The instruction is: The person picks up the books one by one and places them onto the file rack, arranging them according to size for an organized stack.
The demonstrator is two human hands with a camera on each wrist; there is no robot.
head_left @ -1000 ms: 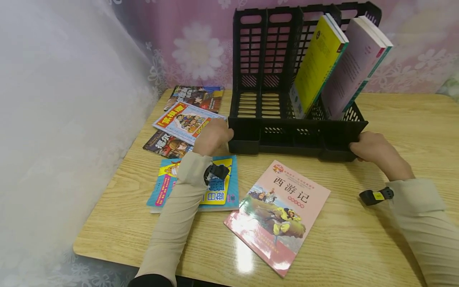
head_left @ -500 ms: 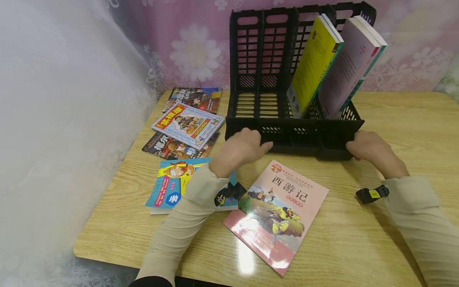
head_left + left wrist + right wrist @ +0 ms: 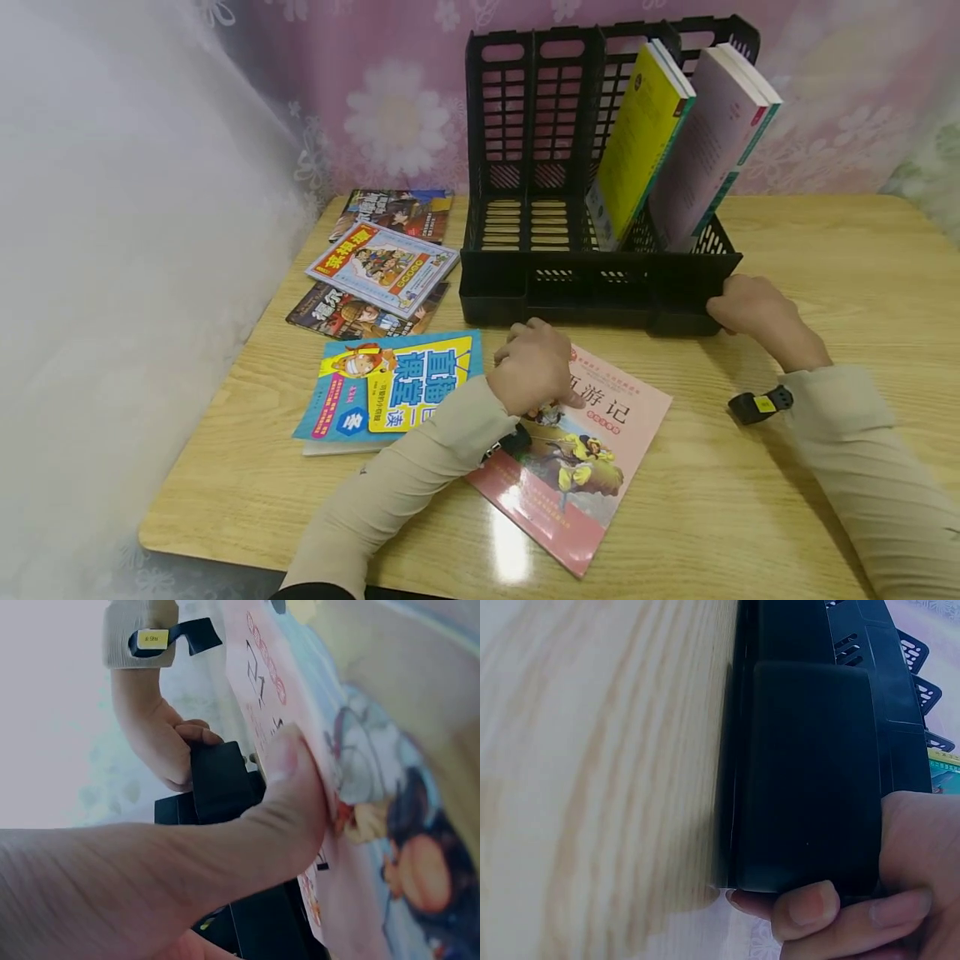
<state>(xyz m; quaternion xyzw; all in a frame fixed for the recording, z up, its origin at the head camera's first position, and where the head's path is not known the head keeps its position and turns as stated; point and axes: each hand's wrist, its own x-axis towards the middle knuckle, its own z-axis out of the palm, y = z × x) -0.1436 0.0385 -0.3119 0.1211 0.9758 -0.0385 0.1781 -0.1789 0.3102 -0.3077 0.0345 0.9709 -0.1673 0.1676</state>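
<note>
My left hand is over the upper left edge of a pink paperback lying flat on the table. Its thumb rests on the cover in the left wrist view, while its other fingers are mostly hidden, so I cannot tell whether they curl under the book. My right hand grips the front right corner of a black plastic book rack. Seen from the right wrist, curled fingers hook around the corner's side. A yellow book and a lilac book lean inside the rack's right-hand compartments.
Left of the pink paperback lies a blue book. Behind it, several thin comic-style books overlap at the table's back left. The wooden table meets a floral curtain behind the rack and a white one at left.
My left hand has left the rack's front left corner and moved down and right onto the pink paperback. The right hand keeps its grip on the rack. The head view has shifted slightly.
</note>
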